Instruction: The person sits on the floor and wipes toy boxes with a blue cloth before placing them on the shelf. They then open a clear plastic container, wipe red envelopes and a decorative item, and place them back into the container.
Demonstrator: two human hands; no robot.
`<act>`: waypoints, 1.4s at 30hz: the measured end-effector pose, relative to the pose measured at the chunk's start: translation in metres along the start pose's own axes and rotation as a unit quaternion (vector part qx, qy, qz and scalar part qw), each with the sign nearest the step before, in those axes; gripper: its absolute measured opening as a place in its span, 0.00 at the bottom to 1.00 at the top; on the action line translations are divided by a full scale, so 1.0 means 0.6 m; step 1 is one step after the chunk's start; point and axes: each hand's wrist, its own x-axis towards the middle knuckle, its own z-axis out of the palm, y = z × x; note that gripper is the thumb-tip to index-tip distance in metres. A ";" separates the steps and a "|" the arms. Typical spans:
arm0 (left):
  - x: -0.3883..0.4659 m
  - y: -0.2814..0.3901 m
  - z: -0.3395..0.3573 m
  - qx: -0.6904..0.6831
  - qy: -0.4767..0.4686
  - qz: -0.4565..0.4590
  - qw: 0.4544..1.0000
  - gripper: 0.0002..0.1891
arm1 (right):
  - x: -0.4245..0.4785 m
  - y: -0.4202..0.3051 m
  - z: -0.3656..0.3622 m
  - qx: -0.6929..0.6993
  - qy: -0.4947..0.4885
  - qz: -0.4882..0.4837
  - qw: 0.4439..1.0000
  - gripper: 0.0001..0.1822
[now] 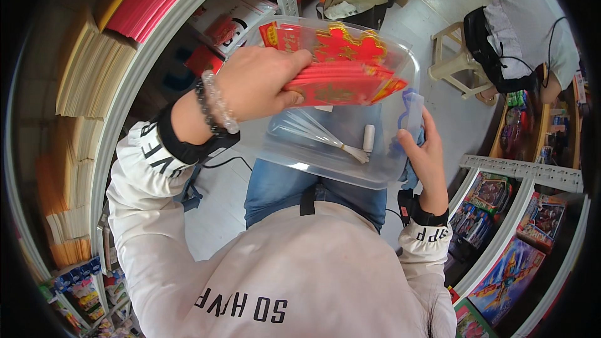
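My left hand (263, 84) grips a stack of red paper packets with gold print (338, 87), some in clear wrapping, and holds it over a clear plastic bin (281, 162). The bin rests on my lap, and my right hand (425, 155) holds its right side, with the thumb inside the rim. Red cut-out decorations with gold edges (345, 42) stand against the bin's far wall. On its floor lie a banded bundle of thin white plastic strips (324, 136) and a small white roll (369, 138). The stack hides part of the interior.
Shelves of stacked paper (84, 75) curve along the left. A black bag (357, 2) stands on the floor ahead. At the right, a person (530, 28) sits on a plastic stool (450, 61). Metal shelving (521, 169) with boxed toys (507, 277) is near my right arm.
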 end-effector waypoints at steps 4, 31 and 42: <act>0.047 -0.002 0.052 0.056 -0.023 0.044 0.997 0.16 | 0.000 0.011 -0.006 -0.035 0.012 -0.010 0.999 0.34; -0.092 -0.237 0.121 -0.482 0.303 -0.114 0.814 0.08 | -0.116 0.045 -0.092 -0.069 0.196 0.110 0.972 0.30; -0.093 -0.241 0.459 -0.704 0.105 -0.294 0.637 0.09 | -0.084 -0.012 -0.051 -0.099 0.240 0.224 0.939 0.29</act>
